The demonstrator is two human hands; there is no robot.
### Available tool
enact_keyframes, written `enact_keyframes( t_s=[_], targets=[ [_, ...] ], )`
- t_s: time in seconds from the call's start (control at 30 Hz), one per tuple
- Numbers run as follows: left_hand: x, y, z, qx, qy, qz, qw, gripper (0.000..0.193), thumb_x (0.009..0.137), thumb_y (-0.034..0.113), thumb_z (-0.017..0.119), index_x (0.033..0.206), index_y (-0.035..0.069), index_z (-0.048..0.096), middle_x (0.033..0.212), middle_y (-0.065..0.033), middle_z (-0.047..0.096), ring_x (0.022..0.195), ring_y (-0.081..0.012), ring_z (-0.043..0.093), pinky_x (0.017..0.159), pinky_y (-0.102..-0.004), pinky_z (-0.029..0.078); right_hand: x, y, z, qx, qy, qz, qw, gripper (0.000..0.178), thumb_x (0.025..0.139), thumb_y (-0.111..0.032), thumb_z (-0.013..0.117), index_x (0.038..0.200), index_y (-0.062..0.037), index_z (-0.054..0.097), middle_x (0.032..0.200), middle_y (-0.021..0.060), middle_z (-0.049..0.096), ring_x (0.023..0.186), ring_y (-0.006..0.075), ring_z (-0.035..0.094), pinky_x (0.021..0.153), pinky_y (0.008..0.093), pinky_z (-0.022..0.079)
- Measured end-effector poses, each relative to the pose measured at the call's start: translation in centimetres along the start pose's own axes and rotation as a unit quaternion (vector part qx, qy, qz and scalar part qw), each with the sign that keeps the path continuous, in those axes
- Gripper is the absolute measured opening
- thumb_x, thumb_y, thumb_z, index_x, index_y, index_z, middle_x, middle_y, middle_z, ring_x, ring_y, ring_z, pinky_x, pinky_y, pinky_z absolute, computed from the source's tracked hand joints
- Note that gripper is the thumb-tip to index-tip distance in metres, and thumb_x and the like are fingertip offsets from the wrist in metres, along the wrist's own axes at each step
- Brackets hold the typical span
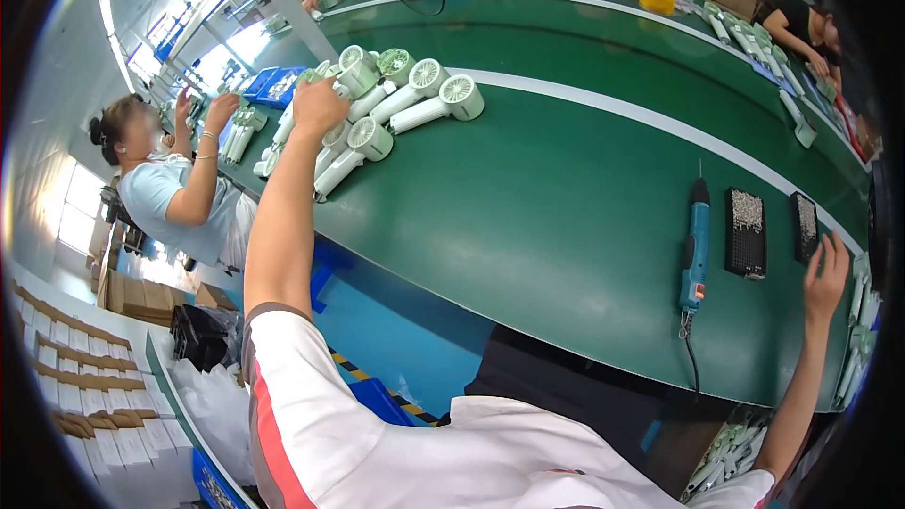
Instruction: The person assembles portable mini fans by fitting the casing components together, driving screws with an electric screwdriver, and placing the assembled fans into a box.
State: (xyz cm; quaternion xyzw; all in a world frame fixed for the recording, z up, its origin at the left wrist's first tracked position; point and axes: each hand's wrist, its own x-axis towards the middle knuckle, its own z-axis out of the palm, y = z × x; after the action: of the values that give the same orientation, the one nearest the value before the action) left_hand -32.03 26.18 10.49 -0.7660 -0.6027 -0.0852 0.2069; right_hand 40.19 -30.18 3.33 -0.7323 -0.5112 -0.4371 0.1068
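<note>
My left arm stretches far out to a cluster of pale green and white handheld fans point(370, 139) at the left of the green bench. My left hand point(319, 106) is closed on a handheld fan at the far side of this cluster; the back of the hand hides most of its fingertips. Over the right end of the bench, my right hand point(828, 273) is open, its fingers apart and holding nothing. Closest to it is a narrow black tray point(804, 226) of small metal parts.
A teal electric screwdriver point(696, 245) lies with its cord toward me, beside a larger black parts tray point(745, 259). More fans lie at the right edge point(858, 320). At left, a co-worker point(174, 188) raises both hands near blue bins point(273, 85). Other people sit across the belt.
</note>
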Motion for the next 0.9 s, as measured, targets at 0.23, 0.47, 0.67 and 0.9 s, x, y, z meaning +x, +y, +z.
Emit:
enact_keyframes(
  t_s=[0.23, 0.47, 0.67, 0.9],
  targets=[
    [1.4, -1.6, 1.4, -0.025, -0.045, -0.002, 0.999, 0.042, 0.080, 0.038, 0.076, 0.109, 0.008, 0.078, 0.108, -0.0172, 0.075, 0.112, -0.0375, 0.064, 0.099, -0.0444, 0.052, 6.1, -10.0, -4.2, 0.162, 0.045, -0.112, 0.979, 0.024, 0.089, 0.010, 0.065, 0.113, 0.0087, 0.067, 0.121, 0.0216, 0.067, 0.108, 0.0364, 0.066, 0.093, 0.0422, 0.054],
    [0.3, -2.0, -1.6, -0.034, 0.024, 0.036, 0.998, 0.040, 0.083, 0.037, 0.076, 0.105, 0.004, 0.078, 0.105, -0.0194, 0.074, 0.112, -0.0378, 0.064, 0.098, -0.0466, 0.051, 9.7, -17.9, -8.8, 0.215, 0.067, -0.177, 0.958, 0.027, 0.084, 0.014, 0.066, 0.111, 0.0105, 0.066, 0.116, 0.0228, 0.068, 0.104, 0.0389, 0.068, 0.090, 0.0446, 0.055],
    [-3.8, 4.7, -9.2, -0.442, 0.102, 0.015, 0.891, 0.052, 0.077, 0.026, 0.086, 0.117, -0.004, 0.073, 0.109, -0.0205, 0.075, 0.091, -0.0262, 0.074, 0.084, -0.0329, 0.056, 9.9, -26.5, -15.0, 0.435, 0.012, -0.094, 0.895, 0.022, 0.083, 0.013, 0.065, 0.104, 0.0075, 0.068, 0.095, 0.0189, 0.070, 0.086, 0.0329, 0.069, 0.077, 0.0373, 0.056],
    [-14.5, 22.4, -12.4, -0.845, -0.230, 0.011, 0.482, 0.028, 0.087, 0.011, 0.082, 0.105, -0.007, 0.070, 0.091, -0.0051, 0.070, 0.075, -0.0099, 0.062, 0.067, -0.0248, 0.048, 7.6, -35.7, -16.0, 0.656, -0.128, 0.105, 0.736, 0.049, 0.083, -0.004, 0.077, 0.129, 0.0050, 0.062, 0.101, 0.0159, 0.074, 0.088, 0.0228, 0.073, 0.073, 0.0306, 0.057]
  ],
)
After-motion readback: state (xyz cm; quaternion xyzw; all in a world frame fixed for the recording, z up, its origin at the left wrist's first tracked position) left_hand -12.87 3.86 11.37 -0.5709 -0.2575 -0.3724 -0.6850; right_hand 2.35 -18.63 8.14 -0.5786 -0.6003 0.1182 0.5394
